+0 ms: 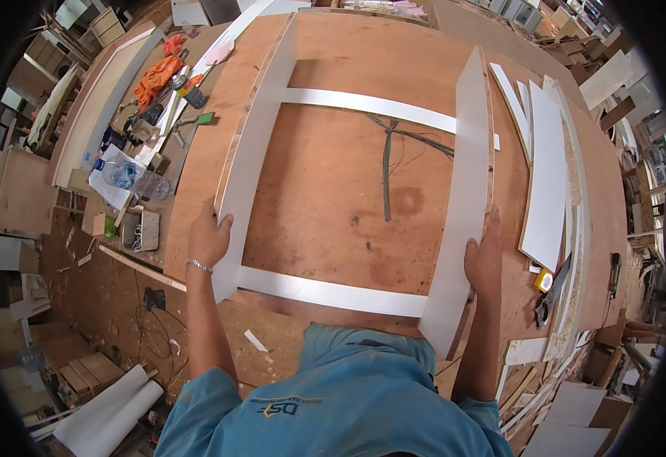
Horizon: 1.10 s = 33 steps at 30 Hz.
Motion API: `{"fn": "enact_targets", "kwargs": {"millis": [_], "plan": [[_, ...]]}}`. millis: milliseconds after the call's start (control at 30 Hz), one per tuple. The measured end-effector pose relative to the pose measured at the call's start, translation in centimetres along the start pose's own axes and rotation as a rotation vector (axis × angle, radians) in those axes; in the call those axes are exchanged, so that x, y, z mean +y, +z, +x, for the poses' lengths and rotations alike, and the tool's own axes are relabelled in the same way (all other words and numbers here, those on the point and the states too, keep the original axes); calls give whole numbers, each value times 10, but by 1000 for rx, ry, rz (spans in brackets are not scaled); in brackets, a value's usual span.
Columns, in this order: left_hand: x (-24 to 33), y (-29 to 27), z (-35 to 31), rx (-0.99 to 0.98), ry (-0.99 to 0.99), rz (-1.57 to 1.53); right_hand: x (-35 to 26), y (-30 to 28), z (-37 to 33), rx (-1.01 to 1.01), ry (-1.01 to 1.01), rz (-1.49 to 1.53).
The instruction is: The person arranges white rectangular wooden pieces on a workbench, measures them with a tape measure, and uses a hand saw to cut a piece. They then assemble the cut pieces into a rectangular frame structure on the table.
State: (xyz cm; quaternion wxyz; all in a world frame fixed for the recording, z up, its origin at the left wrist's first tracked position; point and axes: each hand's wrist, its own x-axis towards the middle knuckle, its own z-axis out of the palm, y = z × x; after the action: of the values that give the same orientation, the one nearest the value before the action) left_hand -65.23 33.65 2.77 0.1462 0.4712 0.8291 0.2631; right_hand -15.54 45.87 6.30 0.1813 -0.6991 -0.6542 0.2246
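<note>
A white board frame stands on the brown wooden worktable, made of a left side panel point(266, 137), a right side panel point(466, 202) and two narrow crosspieces. The far crosspiece point(371, 105) and the near crosspiece point(333, 294) join the panels. My left hand point(210, 240) grips the left panel near its front end, thumb on the inner side, a bracelet on the wrist. On the right panel's outer edge is my right hand point(484, 257), its thumb over the edge and its other fingers partly hidden. Dark strips point(388, 164) lie inside the frame.
White board strips point(542, 179) lie at the right beside a yellow tape measure point(544, 280) and a handsaw point(552, 295). Plastic bottles point(124, 174), an orange cloth point(156, 78) and a green-headed brush point(205, 119) are at the left. Offcuts point(255, 340) litter the floor.
</note>
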Motion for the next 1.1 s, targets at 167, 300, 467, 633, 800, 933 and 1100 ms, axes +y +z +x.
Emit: {"fn": "enact_targets", "kwargs": {"millis": [167,300,467,633,800,933,1100], "plan": [[-60,-23,52,172,-36,106,5,0,-14,23,-25,83],[-125,-24,93,136,-132,335,5,-1,-24,-39,69,-27],[-190,24,126,38,-237,340,3,-4,-48,-46,171,-116],[-212,57,129,52,-274,316,3,1,-59,-23,192,-107],[-159,55,95,111,-241,205,5,2,-60,-13,160,-99],[-96,12,85,197,-222,183,6,0,-61,3,130,-108],[-40,-20,63,331,-40,355,7,3,-61,32,101,-94]]}}
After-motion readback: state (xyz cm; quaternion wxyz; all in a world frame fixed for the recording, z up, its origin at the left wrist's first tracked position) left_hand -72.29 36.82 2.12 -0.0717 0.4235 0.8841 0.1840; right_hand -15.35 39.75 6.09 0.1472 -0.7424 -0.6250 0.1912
